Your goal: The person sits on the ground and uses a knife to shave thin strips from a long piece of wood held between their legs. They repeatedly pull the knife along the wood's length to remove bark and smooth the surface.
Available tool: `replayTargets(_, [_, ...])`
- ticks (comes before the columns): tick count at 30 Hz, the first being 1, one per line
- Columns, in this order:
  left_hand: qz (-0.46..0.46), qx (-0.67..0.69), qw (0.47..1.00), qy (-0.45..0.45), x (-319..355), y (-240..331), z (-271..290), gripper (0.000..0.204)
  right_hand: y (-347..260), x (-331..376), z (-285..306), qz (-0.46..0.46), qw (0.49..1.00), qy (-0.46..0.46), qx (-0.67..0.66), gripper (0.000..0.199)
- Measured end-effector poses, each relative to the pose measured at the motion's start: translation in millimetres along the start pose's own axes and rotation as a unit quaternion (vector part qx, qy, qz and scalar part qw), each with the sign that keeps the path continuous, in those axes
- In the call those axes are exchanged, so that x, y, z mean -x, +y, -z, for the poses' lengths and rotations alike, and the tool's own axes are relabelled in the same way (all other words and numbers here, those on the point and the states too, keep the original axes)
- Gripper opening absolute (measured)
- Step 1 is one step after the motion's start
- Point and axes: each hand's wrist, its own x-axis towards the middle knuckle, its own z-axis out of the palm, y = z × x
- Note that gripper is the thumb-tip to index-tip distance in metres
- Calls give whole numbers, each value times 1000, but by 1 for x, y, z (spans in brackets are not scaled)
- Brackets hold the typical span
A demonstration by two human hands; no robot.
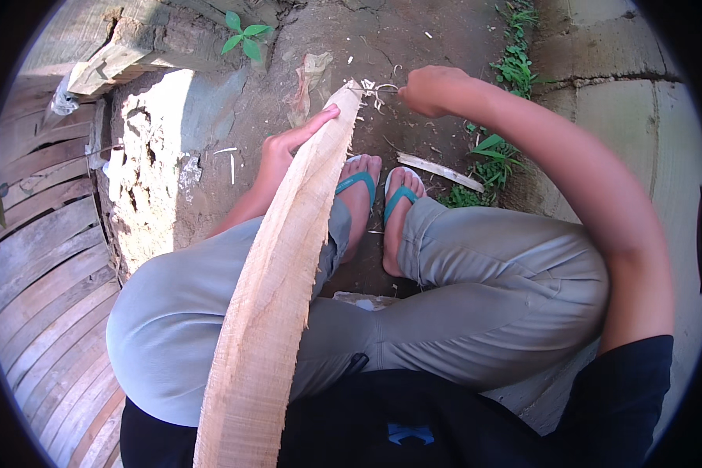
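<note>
Apparently shaving the narrow tip of a wooden plank (269, 288) with a thin tool (384, 89). Closing the right hand (437, 90) around the tool's hidden near end; gripping the plank's left side near the tip with the left hand (285, 148), hiding the fingers beneath. Holding the plank lengthwise over the left thigh (171, 312). Probably calling next for firm support and shallow, controlled strokes. Showing pale banded grain, a tapering shape, a ragged, splintery right edge and thin curled shavings (371, 95).
</note>
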Motion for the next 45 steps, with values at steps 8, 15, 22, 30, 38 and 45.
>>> replayTargets(8, [23,26,999,2,-1,11,2,54,-17,10,6,-10,1000,2,-22,38])
replayTargets(15, [48,31,998,9,2,16,1,52,-16,2,-28,23,999,42,-14,46])
replayTargets(22, [62,53,997,-12,3,11,2,56,-40,12,-29,75,987,83,112,24])
replayTargets(30, [69,24,996,-43,-2,14,5,57,-47,17,-31,33,994,72,81,25])
replayTargets(38, [40,20,998,-32,-8,15,7,53,-41,-31,-44,1,998,59,38,28])
replayTargets(45, [31,11,999,-8,-8,13,2,53,-10,-37,-19,4,999,-25,28,33])
